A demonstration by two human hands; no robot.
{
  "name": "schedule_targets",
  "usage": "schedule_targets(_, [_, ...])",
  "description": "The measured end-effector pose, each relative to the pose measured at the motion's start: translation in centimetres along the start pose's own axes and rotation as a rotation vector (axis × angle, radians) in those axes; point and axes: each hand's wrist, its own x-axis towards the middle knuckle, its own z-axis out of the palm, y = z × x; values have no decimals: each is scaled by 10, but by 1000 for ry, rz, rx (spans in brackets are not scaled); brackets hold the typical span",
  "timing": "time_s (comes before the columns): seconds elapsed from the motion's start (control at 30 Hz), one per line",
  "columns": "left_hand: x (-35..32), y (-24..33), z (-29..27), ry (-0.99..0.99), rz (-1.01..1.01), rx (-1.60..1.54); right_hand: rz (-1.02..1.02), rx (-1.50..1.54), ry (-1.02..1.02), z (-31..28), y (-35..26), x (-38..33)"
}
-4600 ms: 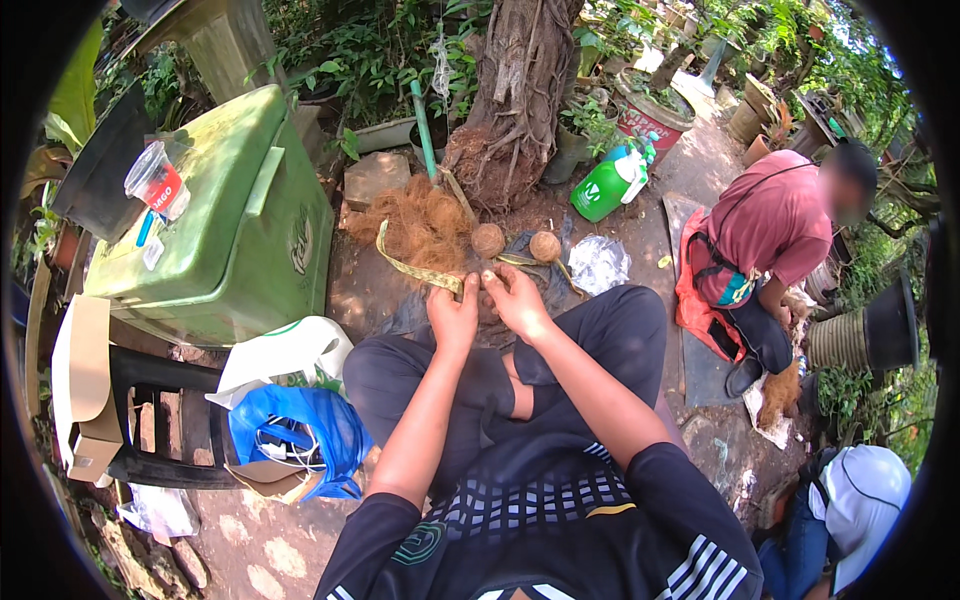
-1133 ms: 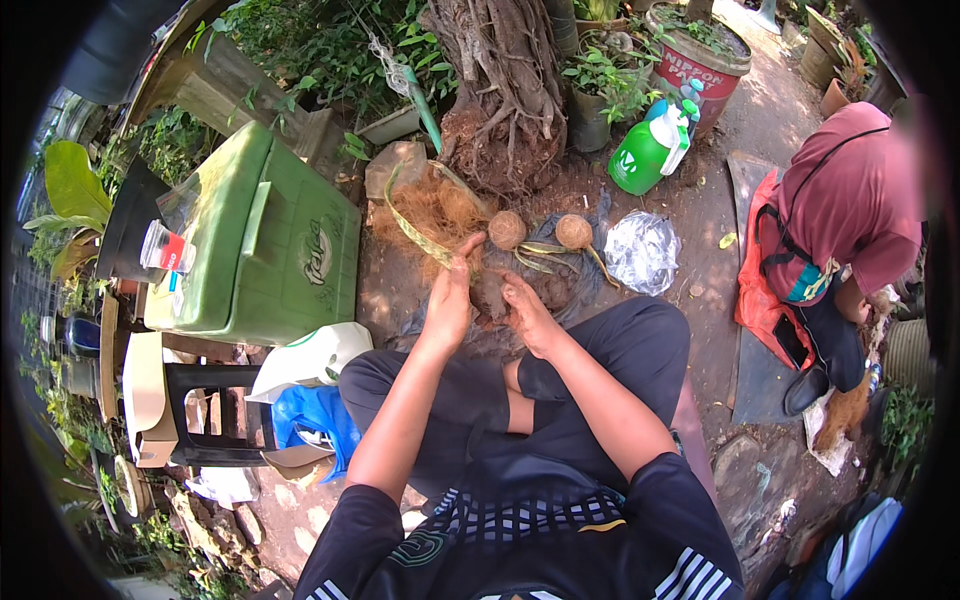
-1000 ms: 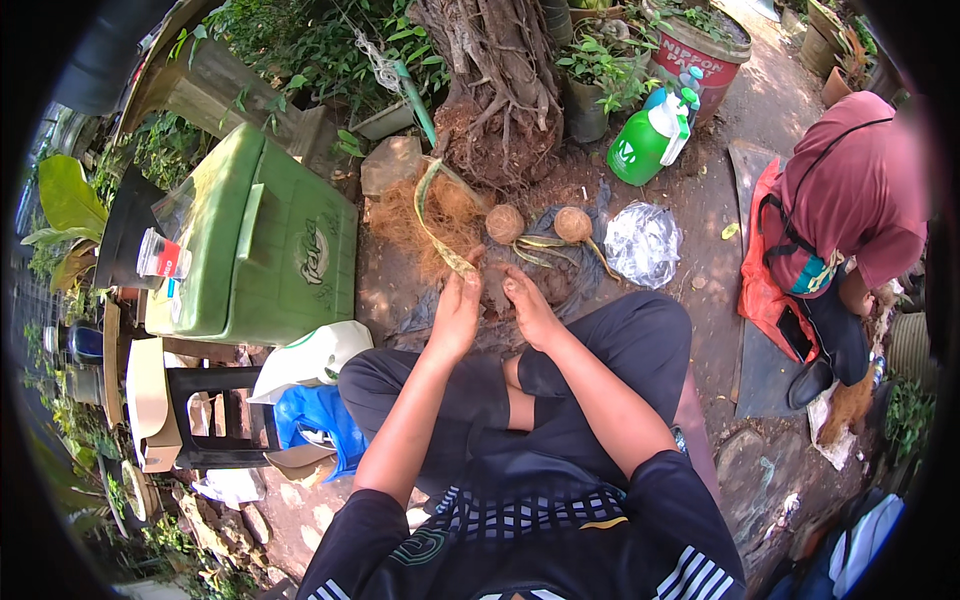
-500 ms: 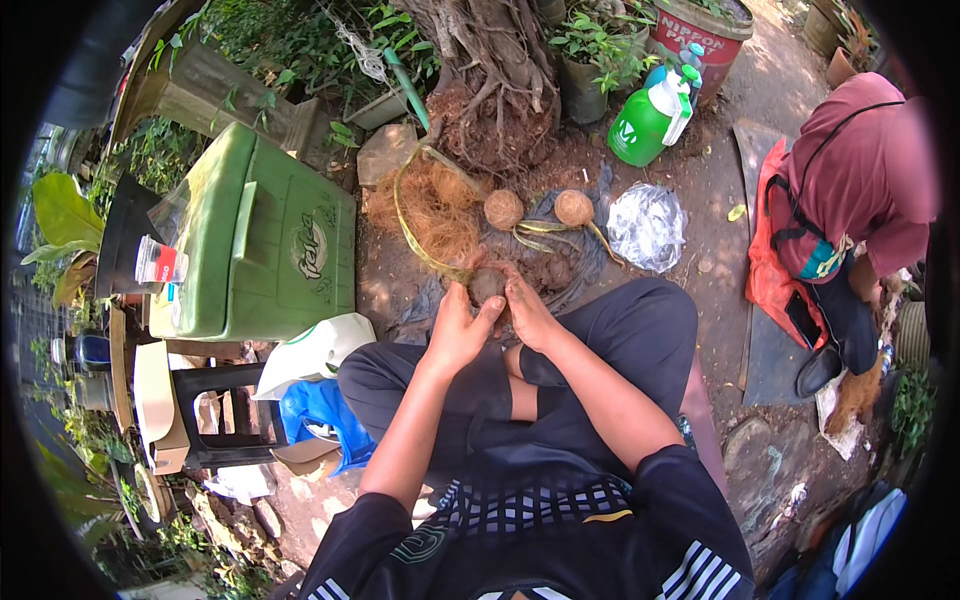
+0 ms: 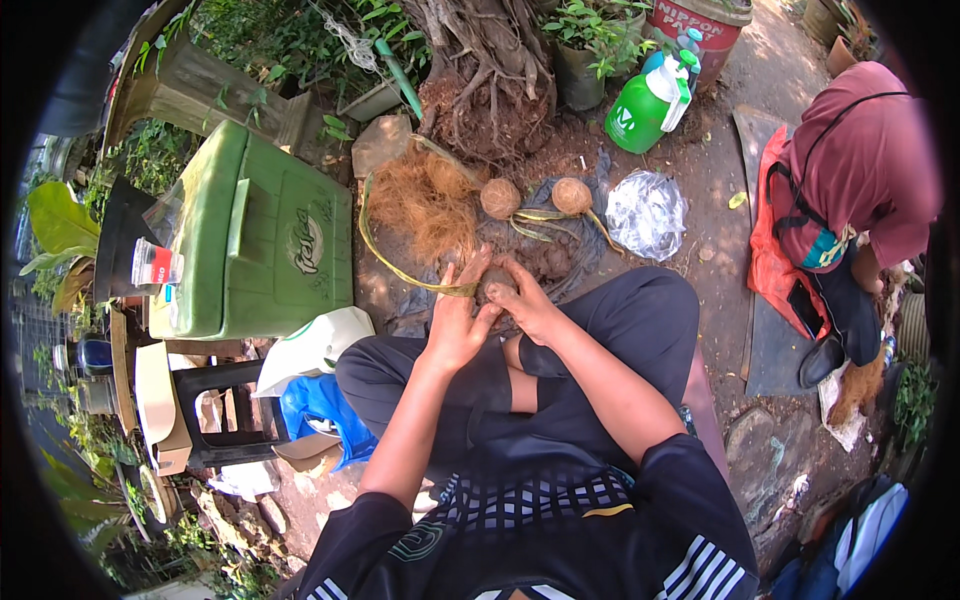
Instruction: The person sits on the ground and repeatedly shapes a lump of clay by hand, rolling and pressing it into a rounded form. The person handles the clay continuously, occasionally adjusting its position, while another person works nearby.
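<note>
Standing at the left, a green cooler box [image 5: 262, 240] borders the work; right of it a loose heap of brown fibre [image 5: 425, 205] lies on the ground. A long yellow-green leaf strip [image 5: 378, 252] arcs down along the heap's left side and runs to the left hand [image 5: 460, 322], whose fingers are extended and spread, not clenched, with the strip's lower end crossing them. Just right of those fingers, in front of the person's crossed legs, is a dark lump [image 5: 493, 282] that looks like damp soil; whether the strip's end is set into it cannot be told. The right hand [image 5: 532, 308] curls round the lump, thumb over the top, and seems to bear most of the hold. I judge the step in hand to be packing the lump about the strip's base; the next move calls for keeping the right hand's cup steady while the left closes in, pressing evenly without bending the strip. Beyond the hands sit two round, fibre-covered balls, one [image 5: 499, 198] nearer the heap, the other [image 5: 572, 196] farther right, with a soil mound [image 5: 548, 258] below them and a crumpled clear plastic bag [image 5: 646, 213] rightmost.
</note>
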Motion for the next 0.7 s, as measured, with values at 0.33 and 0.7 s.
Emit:
schedule_targets(0.33, [-6, -1, 4, 32, -23, -113, -137, -54, 17, 5, 3, 3])
schedule_targets(0.7, [-2, -1, 26, 122, 7, -289, -166, -6, 147, 8, 5, -11])
